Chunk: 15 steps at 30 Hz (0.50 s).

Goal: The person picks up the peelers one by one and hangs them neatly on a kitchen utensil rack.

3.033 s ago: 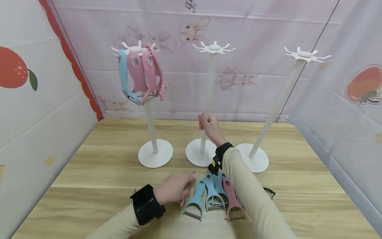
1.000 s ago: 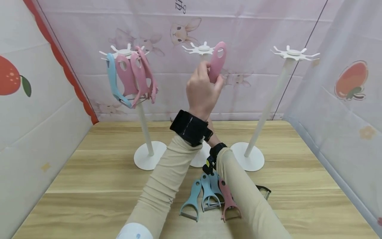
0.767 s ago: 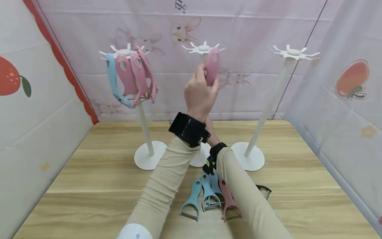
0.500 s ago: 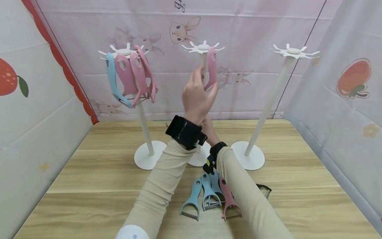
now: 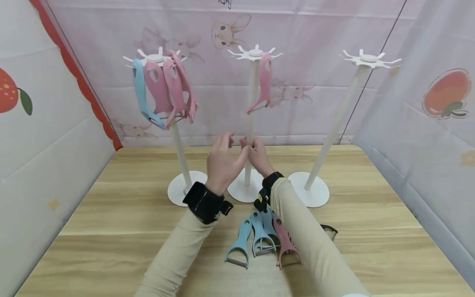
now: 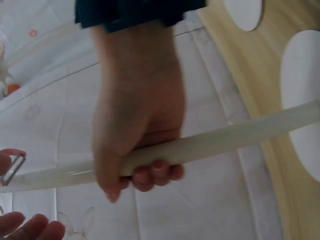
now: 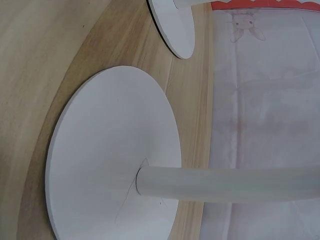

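My right hand (image 5: 259, 156) grips the white pole (image 5: 253, 86) of the middle stand; in the left wrist view the fingers of that right hand (image 6: 142, 110) curl round it. From one hook of this stand's top hangs a pink peeler (image 5: 265, 78), blade end down. Left of the pole and below the peeler is my left hand (image 5: 224, 163), empty, its fingers loosely bent and apart. Fingertips (image 6: 37, 227) of the left hand show at the lower left of its wrist view. The right wrist view has the stand's round white base (image 7: 100, 145), the hand itself out of sight.
The left stand (image 5: 181, 148) carries a blue peeler (image 5: 142, 93) and several pink ones (image 5: 159, 86). A bare-hooked stand (image 5: 335, 123) is at the right. On the table lie blue peelers (image 5: 241, 239), a pink peeler (image 5: 285, 241) and a black-headed one (image 5: 329, 229) partly behind my right forearm.
My left hand picked up a pink peeler from the table, raised it to the middle stand's hook and let it go there; it has since dropped lower. The right hand keeps hold of the pole.
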Each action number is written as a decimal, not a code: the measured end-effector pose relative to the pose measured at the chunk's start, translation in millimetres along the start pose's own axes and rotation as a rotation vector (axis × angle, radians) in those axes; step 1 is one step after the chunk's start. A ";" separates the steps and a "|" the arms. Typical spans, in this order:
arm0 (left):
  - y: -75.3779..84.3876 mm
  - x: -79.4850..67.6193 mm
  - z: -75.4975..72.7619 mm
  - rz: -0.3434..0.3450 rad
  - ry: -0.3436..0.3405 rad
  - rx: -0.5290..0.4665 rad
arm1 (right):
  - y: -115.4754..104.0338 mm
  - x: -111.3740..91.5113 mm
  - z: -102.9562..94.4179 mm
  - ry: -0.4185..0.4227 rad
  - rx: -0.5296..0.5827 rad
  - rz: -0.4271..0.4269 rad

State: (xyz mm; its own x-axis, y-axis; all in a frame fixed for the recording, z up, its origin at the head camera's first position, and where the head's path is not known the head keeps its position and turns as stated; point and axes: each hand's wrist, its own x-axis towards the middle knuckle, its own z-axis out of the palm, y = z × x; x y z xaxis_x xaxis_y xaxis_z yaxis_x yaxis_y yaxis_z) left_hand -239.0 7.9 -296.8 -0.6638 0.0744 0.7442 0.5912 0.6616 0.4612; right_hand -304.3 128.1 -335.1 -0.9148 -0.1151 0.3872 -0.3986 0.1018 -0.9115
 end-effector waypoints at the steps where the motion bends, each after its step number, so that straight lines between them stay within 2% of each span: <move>1: -1.8 -6.0 -1.3 -0.010 -0.036 0.017 | 3.7 1.5 0.0 -0.002 0.004 -0.010; 4: -5.6 -24.2 -4.5 -0.025 -0.160 0.076 | 14.3 5.3 -0.1 -0.004 0.012 -0.041; 7: -7.2 -41.9 -6.2 0.002 -0.287 0.149 | 23.3 7.4 -0.5 -0.004 0.035 -0.061; 9: -7.1 -51.9 -6.6 0.036 -0.346 0.192 | 23.8 7.2 -0.7 -0.001 0.048 -0.059; 11: -6.6 -60.0 -6.6 0.066 -0.377 0.229 | 22.3 6.7 -0.5 0.003 0.058 -0.054; 15: -5.6 -71.8 -6.7 0.116 -0.392 0.255 | 6.5 1.9 1.8 0.006 0.056 -0.048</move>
State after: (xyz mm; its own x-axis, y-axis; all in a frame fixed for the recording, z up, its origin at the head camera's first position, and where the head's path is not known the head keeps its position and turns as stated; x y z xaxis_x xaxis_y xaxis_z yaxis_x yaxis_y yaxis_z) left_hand -191.6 -6.1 -349.6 -0.7517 0.4022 0.5227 0.5731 0.7906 0.2157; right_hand -308.5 126.7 -340.6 -0.8950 -0.1124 0.4316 -0.4382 0.0410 -0.8979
